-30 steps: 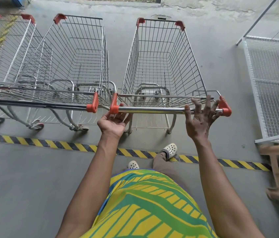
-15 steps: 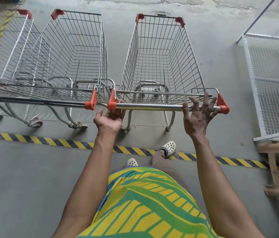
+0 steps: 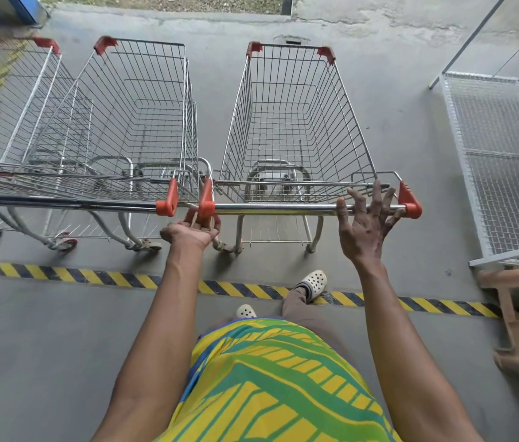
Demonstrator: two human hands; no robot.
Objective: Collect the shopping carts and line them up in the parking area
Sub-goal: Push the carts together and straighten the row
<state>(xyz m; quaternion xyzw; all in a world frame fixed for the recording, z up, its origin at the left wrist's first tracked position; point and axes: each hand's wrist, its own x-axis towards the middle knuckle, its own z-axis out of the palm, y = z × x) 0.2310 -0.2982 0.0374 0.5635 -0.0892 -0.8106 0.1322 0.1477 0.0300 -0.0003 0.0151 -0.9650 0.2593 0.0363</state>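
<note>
- A chrome wire shopping cart with orange-red corner caps (image 3: 293,122) stands on the grey concrete floor (image 3: 44,330), just beyond a yellow-and-black striped floor line (image 3: 60,273); its chrome handle bar (image 3: 277,208) runs crosswise in front of the person.
- The right hand (image 3: 365,223) is spread, fingers straight and fanned; the fingertips lie against the bar near its right orange-red end cap (image 3: 408,200), with nothing gripped.
- The left hand (image 3: 192,231) sits just below the bar's left orange-red end cap (image 3: 206,200), palm up, fingers loosely curled; whether it touches the cap cannot be told.
- Just left of this cart, two more chrome wire carts (image 3: 117,129) stand nested together, their handle ends nearly meeting the first cart's.
- A white wire mesh rack (image 3: 504,161) lies to the right, well apart from the hands.
- White perforated clogs (image 3: 312,280) stand at the striped line.
</note>
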